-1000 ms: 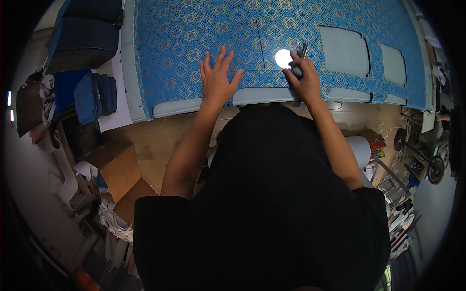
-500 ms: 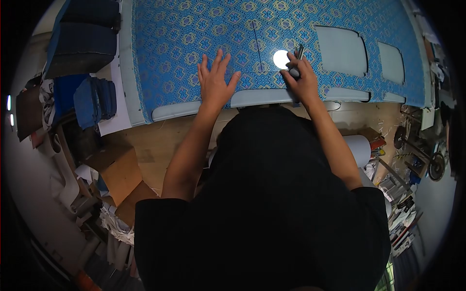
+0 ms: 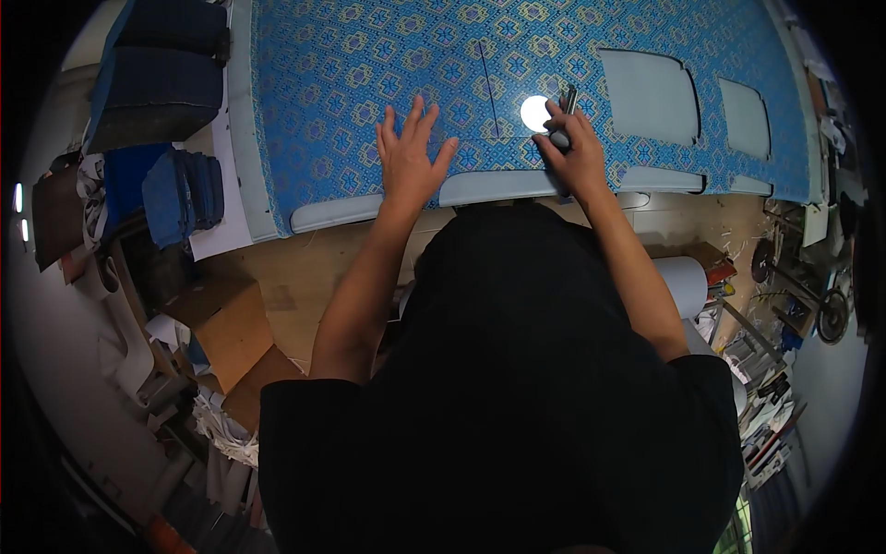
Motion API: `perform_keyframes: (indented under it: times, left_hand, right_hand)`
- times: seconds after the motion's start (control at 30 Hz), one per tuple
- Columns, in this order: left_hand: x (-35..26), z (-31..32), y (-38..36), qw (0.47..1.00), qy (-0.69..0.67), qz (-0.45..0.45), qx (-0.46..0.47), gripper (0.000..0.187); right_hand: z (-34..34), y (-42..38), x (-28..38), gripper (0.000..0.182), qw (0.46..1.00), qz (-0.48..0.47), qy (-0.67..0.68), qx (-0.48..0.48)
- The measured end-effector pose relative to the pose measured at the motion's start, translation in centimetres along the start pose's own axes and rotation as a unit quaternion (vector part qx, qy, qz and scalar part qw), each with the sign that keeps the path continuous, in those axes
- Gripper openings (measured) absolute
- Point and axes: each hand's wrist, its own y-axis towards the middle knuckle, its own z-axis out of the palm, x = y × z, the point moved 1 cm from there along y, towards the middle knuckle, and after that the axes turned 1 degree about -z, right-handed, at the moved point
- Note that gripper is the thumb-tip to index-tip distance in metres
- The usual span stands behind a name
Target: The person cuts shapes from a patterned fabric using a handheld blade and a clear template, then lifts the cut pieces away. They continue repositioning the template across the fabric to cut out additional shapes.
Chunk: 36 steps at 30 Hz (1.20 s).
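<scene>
Blue patterned fabric [image 3: 351, 55] covers the table in front of me. My left hand [image 3: 411, 157] lies flat on it with fingers spread. To its right, my right hand [image 3: 577, 157] is closed around a slim dark handheld tool [image 3: 569, 100] that points up and away from me; its exact kind is hard to make out. A bright white disc [image 3: 535, 114] touches or lies right beside the right fingertips. Between the hands, a thin dark straight line [image 3: 488, 88] runs across the fabric, and a fainter one meets it near its lower end.
Grey rectangular openings [image 3: 649, 97] break the fabric on the right, and grey strips show along the near edge. Dark blue stacked fabric [image 3: 161, 88] and folded denim [image 3: 185, 194] sit at left. A cardboard box [image 3: 226, 323] stands on the floor, with rolls and scraps on both sides.
</scene>
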Motion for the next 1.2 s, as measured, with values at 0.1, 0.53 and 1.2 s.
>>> perform_keyframes:
  times: [0.1, 0.53, 1.2]
  left_hand:
    - [-0.1, -0.1, 0.0, 1.0, -0.005, -0.003, 0.002, 0.06]
    - [0.1, -0.1, 0.0, 1.0, 0.008, 0.002, 0.001, 0.061]
    - [0.0, -0.1, 0.0, 1.0, -0.004, 0.0, 0.001, 0.061]
  right_hand:
    - [0.0, 0.0, 0.0, 0.041, 1.0, -0.02, -0.008, -0.006]
    - [-0.1, 0.1, 0.1, 0.034, 1.0, -0.022, -0.01, -0.003]
    - [-0.2, 0.0, 0.5, 0.029, 0.999, 0.027, 0.014, 0.019]
